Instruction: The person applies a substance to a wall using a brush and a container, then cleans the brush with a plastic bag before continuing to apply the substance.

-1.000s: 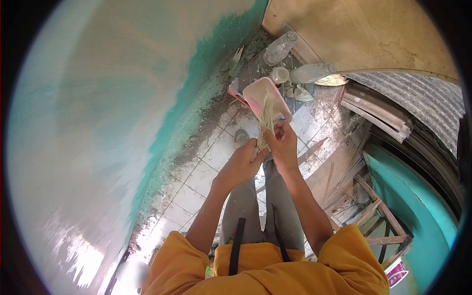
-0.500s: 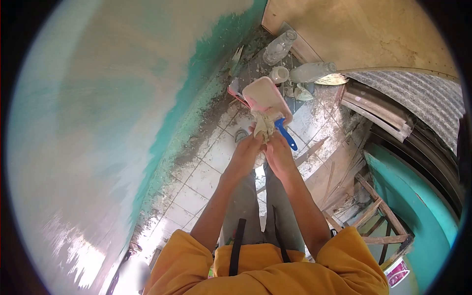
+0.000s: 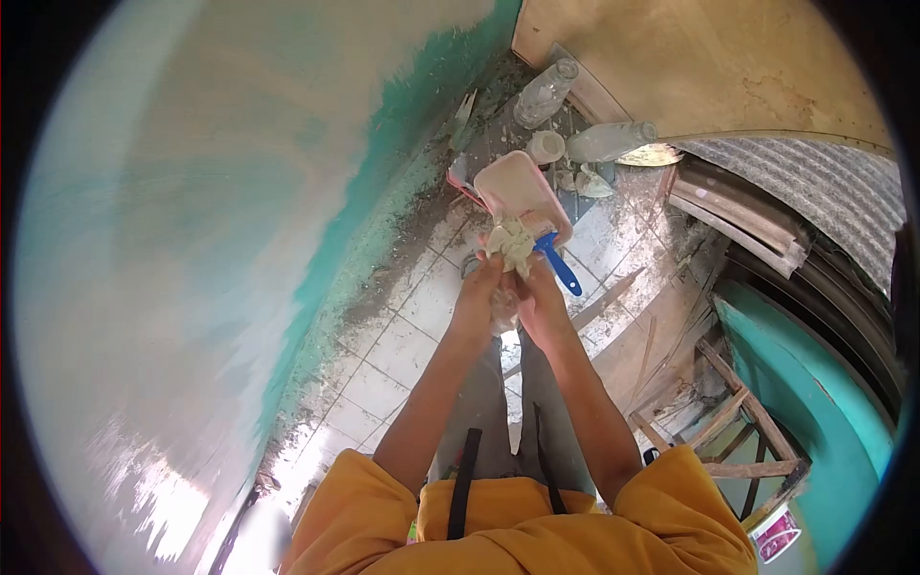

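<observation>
My left hand (image 3: 476,292) and my right hand (image 3: 540,299) are closed side by side on a crumpled plastic bag (image 3: 510,244) coated in something cream-white. A clear part of the bag hangs below my fingers. Just beyond, a pinkish-white paint tray (image 3: 517,180) rests on the floor. Near my right hand, a paintbrush (image 3: 559,264) with a blue handle lies over the tray's near edge; the bag hides part of that edge.
Behind the tray are a standing-looking glass bottle (image 3: 544,96), another bottle (image 3: 609,142) and a small white container (image 3: 546,148). A partly painted wall (image 3: 220,211) rises on the left. On the right stands a wooden frame (image 3: 757,426). Dirty white tiles (image 3: 374,388) cover the floor.
My hands have shifted slightly on the bag, and its top looks more bunched. More of its clear part shows below my fingers. The tray and brush stay put.
</observation>
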{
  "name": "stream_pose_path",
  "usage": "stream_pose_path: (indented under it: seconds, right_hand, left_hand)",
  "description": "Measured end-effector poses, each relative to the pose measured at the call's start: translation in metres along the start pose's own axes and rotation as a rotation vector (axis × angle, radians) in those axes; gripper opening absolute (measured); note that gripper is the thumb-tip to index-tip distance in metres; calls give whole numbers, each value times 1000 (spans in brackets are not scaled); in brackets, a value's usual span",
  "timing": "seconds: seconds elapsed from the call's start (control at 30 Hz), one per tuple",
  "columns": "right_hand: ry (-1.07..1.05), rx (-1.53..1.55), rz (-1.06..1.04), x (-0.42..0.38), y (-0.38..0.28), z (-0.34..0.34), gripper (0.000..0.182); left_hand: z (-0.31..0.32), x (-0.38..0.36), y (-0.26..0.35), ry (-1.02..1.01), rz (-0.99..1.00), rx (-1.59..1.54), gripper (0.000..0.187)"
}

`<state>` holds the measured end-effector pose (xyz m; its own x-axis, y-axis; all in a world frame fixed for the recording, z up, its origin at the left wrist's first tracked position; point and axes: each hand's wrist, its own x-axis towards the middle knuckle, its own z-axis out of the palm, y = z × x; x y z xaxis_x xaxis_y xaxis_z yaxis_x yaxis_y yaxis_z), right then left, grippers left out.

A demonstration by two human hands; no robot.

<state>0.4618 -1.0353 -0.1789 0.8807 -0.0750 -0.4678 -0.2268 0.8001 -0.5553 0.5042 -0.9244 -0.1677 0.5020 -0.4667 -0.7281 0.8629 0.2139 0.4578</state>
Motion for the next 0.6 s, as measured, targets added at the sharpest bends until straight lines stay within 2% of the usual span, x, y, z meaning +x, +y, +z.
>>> stream_pose_path:
  seconds: [0.07,0.1,0.2,0.3,0.37,0.4,0.47,0.53,0.6]
  right_hand:
    - [-36,-119,48,-7,0,-11,45]
    - [-76,-236,97,-6,-1,-11,45]
    - [-125,-287,-2,-1,-1,-9,44]
    - [-102,-299,46,0,-11,-8,38]
    - [-94,-318,32,1,-18,-4,39]
    - [-84,-338,18,2,-20,-3,41]
    - [-128,-356,4,5,-18,-4,41]
    - [-173,-377,-7,7,-12,-9,41]
    - [-197,-250,129,5,-7,-10,39]
  left_hand:
    - [2,1,3,-31,-40,-190,35]
    - [2,1,4,-31,-37,-189,35]
    - [4,-3,9,-10,-84,-192,35]
    - [0,-5,20,-95,-141,-194,37]
    - [-3,-7,21,-97,-322,-107,37]
    - [0,-8,21,-98,-322,-103,37]
    - [9,-13,20,-68,-155,-73,37]
    - [4,-12,12,-53,-124,-96,36]
    - [3,-9,8,-38,-95,-123,35]
